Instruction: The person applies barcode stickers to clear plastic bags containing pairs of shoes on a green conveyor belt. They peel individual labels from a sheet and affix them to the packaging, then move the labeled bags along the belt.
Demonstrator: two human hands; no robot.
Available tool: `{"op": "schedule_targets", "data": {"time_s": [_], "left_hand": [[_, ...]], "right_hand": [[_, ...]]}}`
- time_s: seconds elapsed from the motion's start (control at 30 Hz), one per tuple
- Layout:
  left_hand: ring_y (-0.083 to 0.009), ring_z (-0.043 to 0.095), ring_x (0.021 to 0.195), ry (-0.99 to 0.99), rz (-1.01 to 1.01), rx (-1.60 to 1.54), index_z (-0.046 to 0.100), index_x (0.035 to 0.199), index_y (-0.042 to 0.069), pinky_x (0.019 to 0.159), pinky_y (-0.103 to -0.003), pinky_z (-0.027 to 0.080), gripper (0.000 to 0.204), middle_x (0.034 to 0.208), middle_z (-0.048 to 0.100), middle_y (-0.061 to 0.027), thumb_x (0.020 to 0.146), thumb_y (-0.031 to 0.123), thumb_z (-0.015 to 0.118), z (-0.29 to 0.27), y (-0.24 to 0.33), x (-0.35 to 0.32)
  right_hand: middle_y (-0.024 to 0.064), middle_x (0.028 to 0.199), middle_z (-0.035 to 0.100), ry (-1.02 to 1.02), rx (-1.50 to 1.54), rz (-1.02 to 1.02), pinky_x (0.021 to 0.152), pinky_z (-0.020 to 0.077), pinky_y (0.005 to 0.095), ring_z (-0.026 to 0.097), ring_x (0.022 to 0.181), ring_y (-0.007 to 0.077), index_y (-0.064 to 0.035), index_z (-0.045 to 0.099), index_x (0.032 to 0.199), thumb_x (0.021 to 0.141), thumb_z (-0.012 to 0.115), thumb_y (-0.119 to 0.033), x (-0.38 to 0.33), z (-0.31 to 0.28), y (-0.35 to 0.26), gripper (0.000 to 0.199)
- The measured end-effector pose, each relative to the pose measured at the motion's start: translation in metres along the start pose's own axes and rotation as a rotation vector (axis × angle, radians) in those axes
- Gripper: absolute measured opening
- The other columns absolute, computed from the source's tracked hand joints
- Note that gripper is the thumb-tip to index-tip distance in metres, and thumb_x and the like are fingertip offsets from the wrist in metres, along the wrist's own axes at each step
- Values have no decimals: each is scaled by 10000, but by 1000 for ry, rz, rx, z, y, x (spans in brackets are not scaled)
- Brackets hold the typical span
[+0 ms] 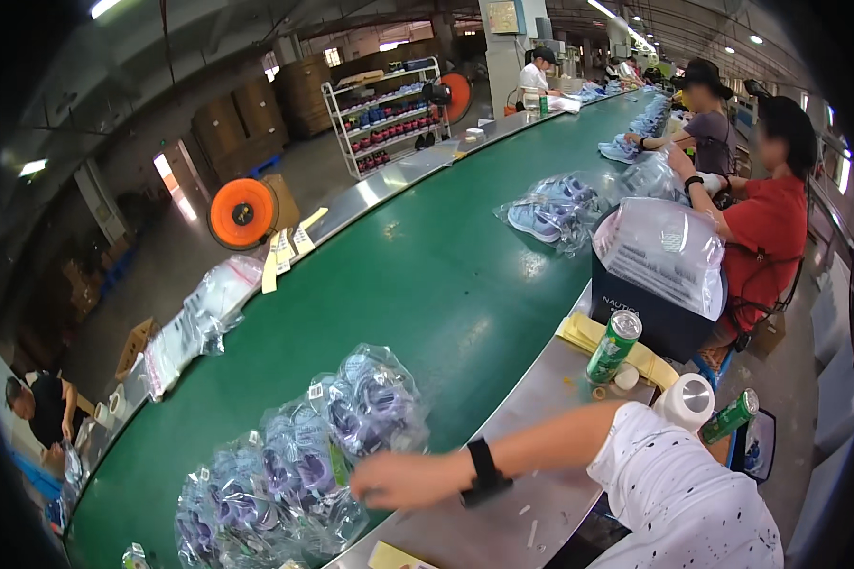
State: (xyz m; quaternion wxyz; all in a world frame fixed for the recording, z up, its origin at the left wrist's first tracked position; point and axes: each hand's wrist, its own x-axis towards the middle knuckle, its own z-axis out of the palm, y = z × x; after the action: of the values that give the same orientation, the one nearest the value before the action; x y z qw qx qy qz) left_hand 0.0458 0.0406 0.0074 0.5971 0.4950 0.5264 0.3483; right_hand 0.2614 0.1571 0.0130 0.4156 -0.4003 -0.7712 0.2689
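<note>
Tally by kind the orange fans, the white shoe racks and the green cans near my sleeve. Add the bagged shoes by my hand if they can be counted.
Orange fans: 2
White shoe rack: 1
Green cans: 2
Total: 5
Bagged shoes: overlapping, not countable, left out.

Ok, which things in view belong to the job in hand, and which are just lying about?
Likely in the job:
front bagged shoes
green belt beneath them

Apparently just lying about:
green drink cans
white container with silver top
</note>
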Motion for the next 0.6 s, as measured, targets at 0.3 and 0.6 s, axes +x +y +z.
{"op": "schedule_targets", "data": {"time_s": [0.3, 0.6], "left_hand": [[-134, 566, 891, -41, 99, -161, 546, 1112, -32, 789, -245, 451, 246, 1001, 604, -86, 880, 51, 549, -2, -3, -24], [-217, 592, 914, -160, 316, 408, 587, 1050, -21, 813, -287, 448, 199, 989, 624, -140, 866, 41, 548, -15, 16, -28]], "right_hand": [[103, 803, 565, -46, 289, 103, 645, 429, 338, 551, 725, 231, 12, 600, 829, 848, 556, -138, -93, 48, -73, 157], [51, 829, 553, 15, 561, 400, 732, 435, 255, 537, 775, 143, 15, 607, 851, 857, 584, -132, -107, 49, -78, 150]]}}
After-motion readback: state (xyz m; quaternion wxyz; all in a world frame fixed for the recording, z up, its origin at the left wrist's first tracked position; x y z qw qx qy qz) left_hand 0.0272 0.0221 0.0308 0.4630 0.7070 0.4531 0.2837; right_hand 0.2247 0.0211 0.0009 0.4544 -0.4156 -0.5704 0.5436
